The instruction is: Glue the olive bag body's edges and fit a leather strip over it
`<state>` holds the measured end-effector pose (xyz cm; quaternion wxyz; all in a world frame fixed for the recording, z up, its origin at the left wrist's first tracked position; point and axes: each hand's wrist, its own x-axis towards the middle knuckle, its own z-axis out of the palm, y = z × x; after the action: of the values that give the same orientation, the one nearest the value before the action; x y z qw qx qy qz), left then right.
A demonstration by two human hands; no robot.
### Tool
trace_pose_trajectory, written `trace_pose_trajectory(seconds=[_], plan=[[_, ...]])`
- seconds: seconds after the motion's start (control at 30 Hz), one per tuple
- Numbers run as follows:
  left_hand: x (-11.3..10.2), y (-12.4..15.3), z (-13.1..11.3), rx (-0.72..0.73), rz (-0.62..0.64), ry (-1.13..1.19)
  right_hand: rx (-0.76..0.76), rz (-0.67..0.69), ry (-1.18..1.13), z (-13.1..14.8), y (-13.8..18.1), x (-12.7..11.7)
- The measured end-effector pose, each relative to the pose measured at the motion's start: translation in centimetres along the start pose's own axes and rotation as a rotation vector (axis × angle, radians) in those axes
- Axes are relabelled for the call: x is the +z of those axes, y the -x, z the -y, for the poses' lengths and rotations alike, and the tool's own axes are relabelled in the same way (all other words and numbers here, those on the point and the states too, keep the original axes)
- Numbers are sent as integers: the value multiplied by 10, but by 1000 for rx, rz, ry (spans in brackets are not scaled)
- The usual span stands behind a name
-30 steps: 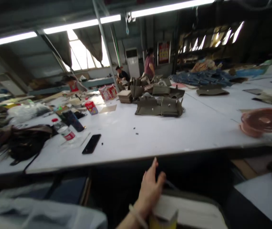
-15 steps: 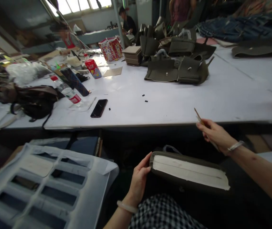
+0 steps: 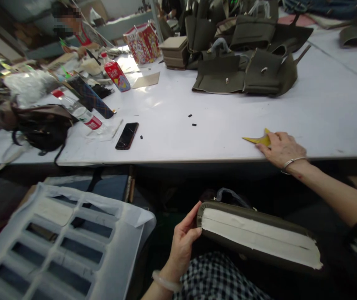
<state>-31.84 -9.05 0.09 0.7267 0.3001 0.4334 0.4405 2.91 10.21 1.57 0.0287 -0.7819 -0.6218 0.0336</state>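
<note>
Left hand point(image 3: 183, 241): closed on the near end of the bag point(image 3: 253, 237), thumb over the top edge, fingers underneath. A pale bangle point(image 3: 166, 281) is worn at the wrist.

Bag: olive, held on its side across the lap, low in the view and below the table edge. Its upturned face is covered by white strips point(image 3: 260, 235) running along its length. A loop of handle point(image 3: 228, 193) is seen behind it. Checked cloth point(image 3: 216, 277) lies under and beside it.

Right hand point(image 3: 281, 148): laid palm down at the near edge of the table point(image 3: 228, 129), fingers spread flat and partly over a yellow scraper point(image 3: 258, 140), which lies on the tabletop with its point toward the left. Nothing is gripped; the scraper is touched only. A metal bracelet point(image 3: 291, 163) is worn at the wrist.

Table, other items: a black phone point(image 3: 126, 136) lying flat; beside it a bottle point(image 3: 78, 112) on its side with a red label; a dark bag point(image 3: 41, 129) with straps at the left edge; a red carton point(image 3: 116, 75); a tan card point(image 3: 146, 80); a stack of boards point(image 3: 174, 52); olive bags point(image 3: 244, 71), unfinished, grouped at the far centre. Small black bits point(image 3: 192, 121) are scattered mid-table.

Floor level, lower left: a crate point(image 3: 56, 246) with slotted sides, draped in clear plastic.

Far left: another person point(image 3: 72, 25), blurred.
</note>
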Motion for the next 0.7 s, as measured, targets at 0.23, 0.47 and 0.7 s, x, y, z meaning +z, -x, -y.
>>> trace_pose_trajectory(seconds=[0.23,0.47,0.7], plan=[[-2,3,-3,5,29,-77,-143,-150,176,-7,-8,9],[19,0,5,28,-211,-69,-143,-149,72,-1,-10,17],[17,3,-1,-63,-245,-44,-9,-96,-497,-1,9,-7]])
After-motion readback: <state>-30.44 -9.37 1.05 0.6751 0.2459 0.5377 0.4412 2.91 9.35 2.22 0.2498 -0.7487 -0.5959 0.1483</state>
